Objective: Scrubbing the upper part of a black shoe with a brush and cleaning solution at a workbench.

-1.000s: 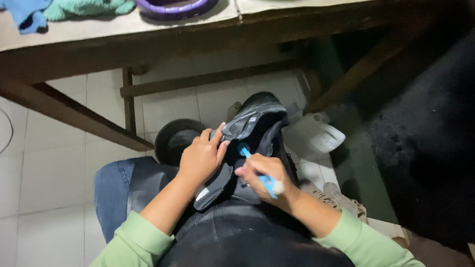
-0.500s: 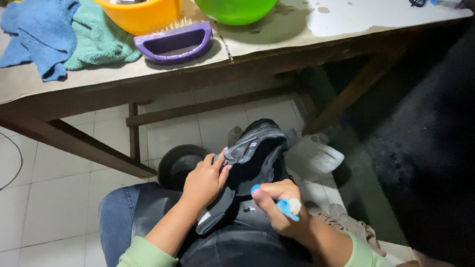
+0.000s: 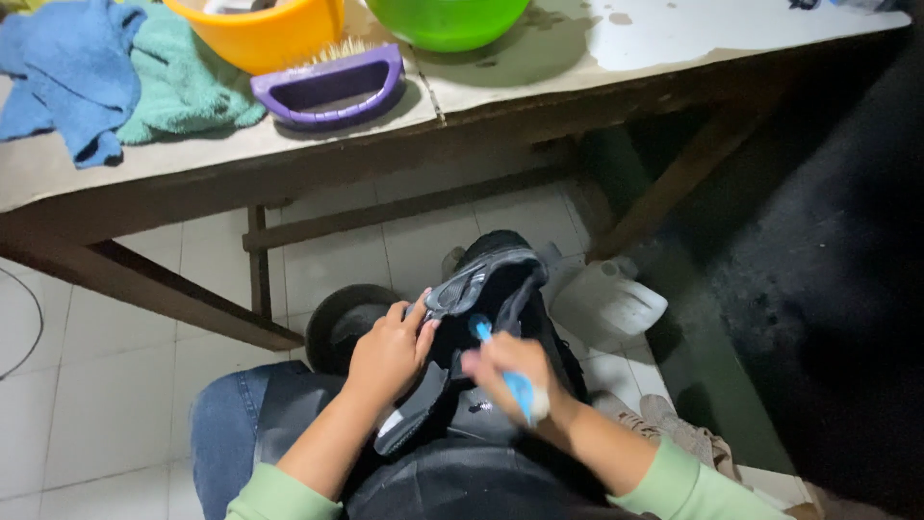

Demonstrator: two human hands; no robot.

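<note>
We grip the black shoe (image 3: 486, 289) with our left hand (image 3: 390, 351) while our right hand (image 3: 510, 371), closed around a blue toothbrush (image 3: 505, 371), scrubs its upper, apparently mid-clean.

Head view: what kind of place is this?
Likely a home wash or utility corner: tiled floor, worn wooden table with basins, scrub brush and cloths; the person brushes a shoe.
</note>
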